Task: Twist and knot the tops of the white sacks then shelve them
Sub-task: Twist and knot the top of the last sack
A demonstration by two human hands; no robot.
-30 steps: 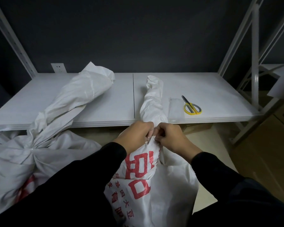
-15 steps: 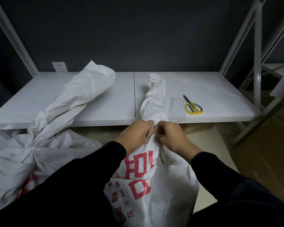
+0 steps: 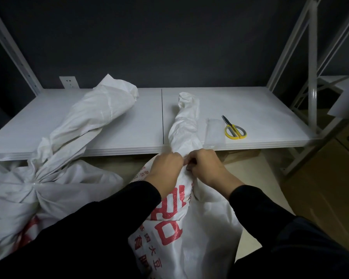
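A white woven sack with red print stands in front of me on the floor. Its twisted top lies forward across the white shelf. My left hand and my right hand meet at the sack's neck just below the shelf edge, both with curled fingers gripping the gathered fabric. To the left, a second white sack sits with its neck tied, and its long twisted top rests on the shelf.
Yellow-handled scissors and a clear plastic packet lie on the shelf right of the twisted top. White shelf uprights stand at the right, cardboard boxes beyond them. A wall socket sits behind the shelf.
Both hands stay at the sack's neck, shifting only slightly against the fabric. The view has tilted a little.
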